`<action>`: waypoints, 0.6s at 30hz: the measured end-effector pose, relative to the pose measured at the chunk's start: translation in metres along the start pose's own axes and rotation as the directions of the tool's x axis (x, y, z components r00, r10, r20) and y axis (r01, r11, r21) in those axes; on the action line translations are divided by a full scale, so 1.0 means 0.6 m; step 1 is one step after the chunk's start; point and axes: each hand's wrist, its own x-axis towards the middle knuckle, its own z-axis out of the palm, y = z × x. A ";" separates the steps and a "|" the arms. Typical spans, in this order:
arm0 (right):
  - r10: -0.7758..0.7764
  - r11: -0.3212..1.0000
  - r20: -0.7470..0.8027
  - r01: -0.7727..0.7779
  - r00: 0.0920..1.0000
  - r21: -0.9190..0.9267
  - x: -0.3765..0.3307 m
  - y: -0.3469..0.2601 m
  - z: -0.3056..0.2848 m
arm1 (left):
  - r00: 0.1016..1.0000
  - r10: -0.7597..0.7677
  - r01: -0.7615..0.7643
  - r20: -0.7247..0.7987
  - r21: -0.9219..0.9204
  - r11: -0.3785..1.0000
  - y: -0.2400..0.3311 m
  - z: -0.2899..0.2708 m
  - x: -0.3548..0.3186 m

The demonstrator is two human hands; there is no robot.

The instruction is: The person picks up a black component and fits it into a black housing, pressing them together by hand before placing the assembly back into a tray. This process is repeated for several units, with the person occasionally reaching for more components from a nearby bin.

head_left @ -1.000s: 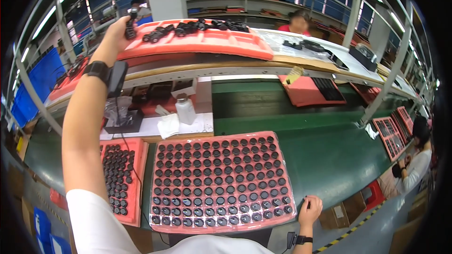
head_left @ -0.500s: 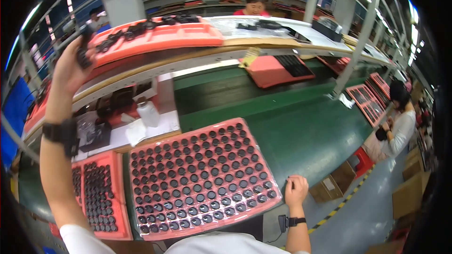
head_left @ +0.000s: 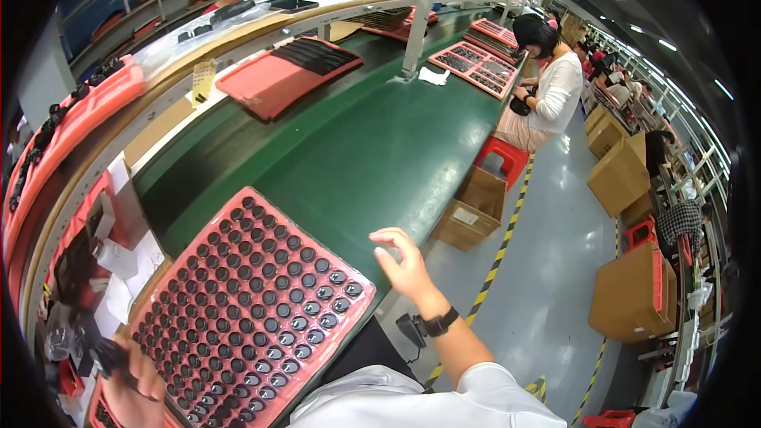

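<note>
At the lower left of the frame the left hand [head_left: 127,384] is closed around a small dark part [head_left: 101,355], just off the near-left corner of the big red tray [head_left: 210,228]; how firmly it is pinched cannot be told, since the fingers hide most of it. The right hand [head_left: 404,265] hovers open at the lower centre, fingers loosely spread, just beside the tray's right corner and above the edge of the green conveyor belt [head_left: 357,143], holding nothing. To do this well, the free hand would best steady the tray's rim while the other brings the part squarely over an empty pocket and lowers it straight down, so that neighbouring pieces are not knocked out of their seats. The tray looks like thin moulded plastic, matt red, with a regular grid of round recesses; most hold small black round caps [head_left: 261,285] with a dull sheen, while some pockets near the bottom edge look less evenly filled. It probably flexes if lifted by one corner. The belt is a smooth, slightly glossy green sheet. Farther up, at the upper centre, a second red tray [head_left: 261,83] carries flat black parts, and a brown cardboard box [head_left: 472,210] sits on the grey floor beneath the belt's edge. A person in a white top [head_left: 555,87] sits on a red stool at the upper right, working at the same line.
</note>
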 end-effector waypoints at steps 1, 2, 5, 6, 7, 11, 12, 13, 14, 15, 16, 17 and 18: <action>-0.072 0.997 0.078 0.070 0.994 0.028 0.002 -0.038 0.004 | 0.999 -0.041 0.040 -0.025 -0.019 0.999 -0.018 -0.003 -0.008; -0.145 0.988 0.155 0.137 0.977 0.065 0.001 -0.082 0.015 | 0.998 -0.045 0.044 -0.032 -0.020 0.999 -0.035 -0.001 -0.013; -0.244 0.938 0.438 0.096 0.865 0.333 -0.009 -0.189 0.058 | 0.984 -0.056 0.056 -0.169 -0.004 0.998 -0.088 0.015 -0.022; -0.263 0.920 0.551 0.035 0.792 0.389 -0.013 -0.213 0.072 | 0.984 -0.061 0.061 -0.166 -0.005 0.998 -0.105 0.019 -0.023; -0.286 0.912 0.607 0.017 0.741 0.410 -0.019 -0.230 0.094 | 0.976 -0.045 0.051 -0.211 0.024 0.998 -0.120 0.022 -0.028; -0.416 0.904 0.656 0.207 0.629 0.374 -0.059 -0.263 0.187 | 0.952 0.050 0.001 -0.302 0.166 0.986 -0.173 0.013 -0.052; -0.416 0.904 0.661 0.202 0.625 0.378 -0.067 -0.269 0.200 | 0.951 0.103 -0.031 -0.291 0.245 0.969 -0.184 0.006 -0.058; -0.393 0.911 0.713 0.142 0.581 0.387 -0.075 -0.275 0.213 | 0.945 0.164 -0.067 -0.283 0.323 0.944 -0.192 -0.001 -0.068; -0.370 0.917 0.761 0.081 0.532 0.390 -0.083 -0.280 0.224 | 0.939 0.171 -0.069 -0.298 0.324 0.943 -0.199 -0.011 -0.077; -0.347 0.922 0.806 0.020 0.480 0.386 -0.091 -0.283 0.235 | 0.937 0.188 -0.075 -0.295 0.354 0.932 -0.204 -0.020 -0.086; -0.350 0.921 0.811 0.014 0.469 0.390 -0.099 -0.285 0.245 | 0.935 0.201 -0.079 -0.291 0.383 0.920 -0.209 -0.029 -0.093; -0.338 0.920 0.821 -0.024 0.460 0.391 -0.107 -0.283 0.250 | 0.936 0.208 -0.079 -0.284 0.406 0.910 -0.216 -0.039 -0.101; -0.324 0.918 0.830 -0.061 0.453 0.391 -0.115 -0.281 0.255 | 0.934 0.203 -0.073 -0.294 0.400 0.913 -0.223 -0.047 -0.110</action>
